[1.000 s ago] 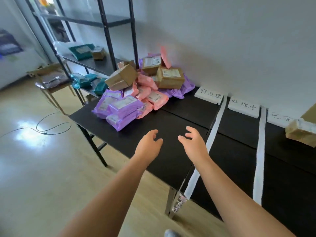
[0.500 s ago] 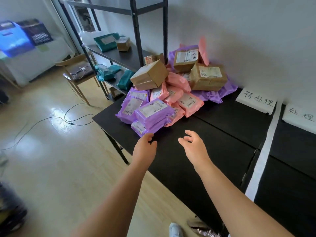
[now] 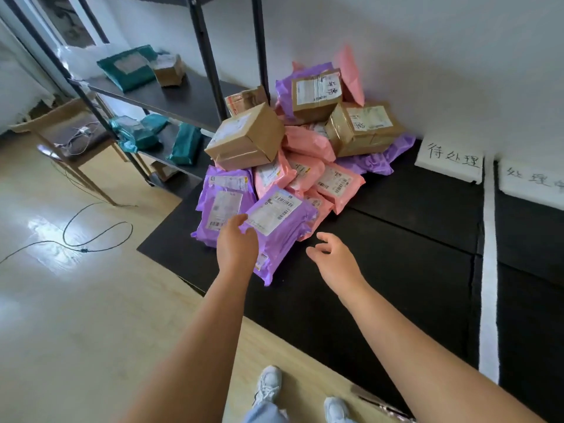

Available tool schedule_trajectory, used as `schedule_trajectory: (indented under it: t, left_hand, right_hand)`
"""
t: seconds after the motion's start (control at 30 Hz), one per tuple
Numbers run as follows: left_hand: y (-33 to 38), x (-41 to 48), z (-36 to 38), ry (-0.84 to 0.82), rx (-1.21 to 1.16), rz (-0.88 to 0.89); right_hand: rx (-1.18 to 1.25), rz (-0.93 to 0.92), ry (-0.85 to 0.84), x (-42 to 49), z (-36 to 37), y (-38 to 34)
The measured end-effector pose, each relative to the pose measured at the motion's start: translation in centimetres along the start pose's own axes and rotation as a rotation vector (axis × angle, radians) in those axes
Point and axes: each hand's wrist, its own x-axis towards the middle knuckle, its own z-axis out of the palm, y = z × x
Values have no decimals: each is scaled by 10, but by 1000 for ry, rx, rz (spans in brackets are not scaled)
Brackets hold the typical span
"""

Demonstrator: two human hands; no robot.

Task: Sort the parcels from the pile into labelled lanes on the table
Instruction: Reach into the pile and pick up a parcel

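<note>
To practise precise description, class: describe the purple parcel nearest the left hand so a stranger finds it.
Find the parcel pile on the black table. At its front, beside the left hand, is the purple parcel, lying atop the other purple ones.

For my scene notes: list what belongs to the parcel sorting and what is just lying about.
Job: parcel pile, front purple mailer, lane signs, white tape line, table, left hand, right hand.
Lying about: shelf rack, teal mailers, floor cable, wooden chair.
</note>
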Motion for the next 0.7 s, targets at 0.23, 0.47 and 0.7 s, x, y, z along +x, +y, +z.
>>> schedule_trajectory:
  t: [0.23, 0.47, 0.7]
  left_hand:
    - [-10, 63, -10, -257, 326, 124]
    - [-17, 78, -2, -355, 370, 191]
    - [-8, 62, 1, -340, 224, 219]
  right_hand:
    - [-38, 79, 5, 31, 54, -26]
    - [57, 145, -46, 37, 74, -28]
    - [171, 96, 39, 25, 62, -28]
